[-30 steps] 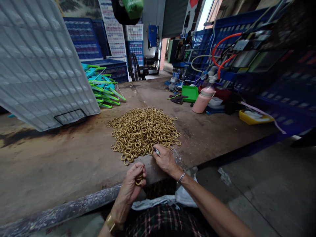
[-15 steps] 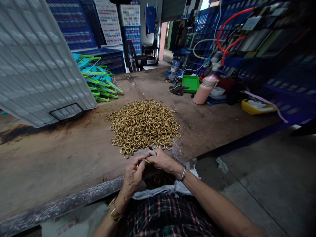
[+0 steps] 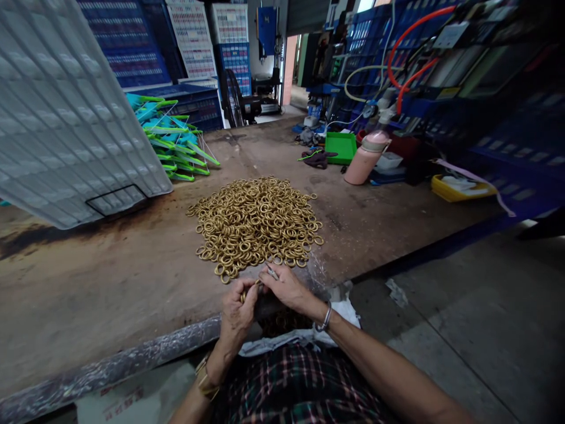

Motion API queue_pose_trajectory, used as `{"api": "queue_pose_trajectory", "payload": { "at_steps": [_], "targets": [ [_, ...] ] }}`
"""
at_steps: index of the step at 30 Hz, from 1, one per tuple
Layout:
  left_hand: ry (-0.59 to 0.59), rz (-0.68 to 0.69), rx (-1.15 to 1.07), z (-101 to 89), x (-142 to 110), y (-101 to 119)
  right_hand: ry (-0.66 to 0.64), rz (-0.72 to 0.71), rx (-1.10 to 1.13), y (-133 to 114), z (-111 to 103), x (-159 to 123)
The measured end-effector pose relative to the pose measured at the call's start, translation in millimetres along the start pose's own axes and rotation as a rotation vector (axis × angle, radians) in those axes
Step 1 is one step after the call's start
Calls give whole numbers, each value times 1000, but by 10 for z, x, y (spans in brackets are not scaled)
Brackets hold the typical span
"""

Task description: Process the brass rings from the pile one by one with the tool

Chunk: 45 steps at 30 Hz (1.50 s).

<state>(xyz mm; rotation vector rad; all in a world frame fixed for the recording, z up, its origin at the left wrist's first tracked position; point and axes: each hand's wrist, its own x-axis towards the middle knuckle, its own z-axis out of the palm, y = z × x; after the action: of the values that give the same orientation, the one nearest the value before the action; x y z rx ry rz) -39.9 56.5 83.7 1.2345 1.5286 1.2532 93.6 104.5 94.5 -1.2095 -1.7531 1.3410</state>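
Note:
My left hand (image 3: pixel 237 307) is closed around a few gold-coloured metal rings (image 3: pixel 243 296), with one ring (image 3: pixel 258 282) pinched at the fingertips towards the other hand. In my right hand (image 3: pixel 289 290) is a slim, small knife-like tool (image 3: pixel 272 271) with a pale body and a darker tip; its exact kind is hard to make out. The right fingertips come up against the ring that the left holds. Just beyond both hands, a large heap of similar rings (image 3: pixel 260 221) is spread on the wooden table (image 3: pixel 132 282).
A grey-white plastic crate (image 3: pixel 79 129) leans at the left, beside green and turquoise plastic pieces (image 3: pixel 176 144). A green tray (image 3: pixel 341 148), a pink bottle (image 3: pixel 364 162) and a yellow tray (image 3: pixel 461 189) stand at the right. Below the hands, an open pale bag (image 3: pixel 291 341) lies at the table's edge.
The right fingers and the small tool have turned slightly at the ring, and the ring at the fingertips is now more hidden. The left hand has barely shifted.

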Motion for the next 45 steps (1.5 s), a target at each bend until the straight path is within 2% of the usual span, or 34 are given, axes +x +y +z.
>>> {"api": "queue_pose_trajectory", "payload": {
  "at_steps": [4, 7, 12, 15, 18, 22, 26, 31, 35, 39, 42, 45],
  "targets": [
    [-149, -280, -175, 5, -4, 2, 33, -17, -55, 12, 38, 14],
    [-233, -380, -267, -10, -9, -20, 38, -28, -78, 15, 52, 6],
    [-262, -374, -369, -13, -20, -52, 7, -1, -8, 38, 40, 9],
    [-250, -384, -395, 2, -28, -50, 35, 13, -25, 54, 30, 13],
    [-207, -396, -397, 12, -32, -41, 60, -28, -199, 71, 26, -12],
    [-169, -396, -373, 12, -36, -15, -37, -129, -483, 94, 34, -84],
    [-142, -368, -295, 21, -42, 20, -92, -158, -650, 108, 49, -127],
    [-100, -305, -226, 32, -53, 11, -145, -104, -807, 75, 84, -136],
    [-101, -326, -263, 1, -100, -15, -147, -21, -910, 2, 98, -116],
    [-173, -366, -346, -40, -174, 45, -53, 70, -972, 21, 14, -60],
    [-196, -455, -552, -46, -175, 112, 69, 82, -996, 78, -71, -34],
    [-169, -508, -728, -35, -123, 142, 132, 74, -1025, 105, -125, -19]
  ]
}}
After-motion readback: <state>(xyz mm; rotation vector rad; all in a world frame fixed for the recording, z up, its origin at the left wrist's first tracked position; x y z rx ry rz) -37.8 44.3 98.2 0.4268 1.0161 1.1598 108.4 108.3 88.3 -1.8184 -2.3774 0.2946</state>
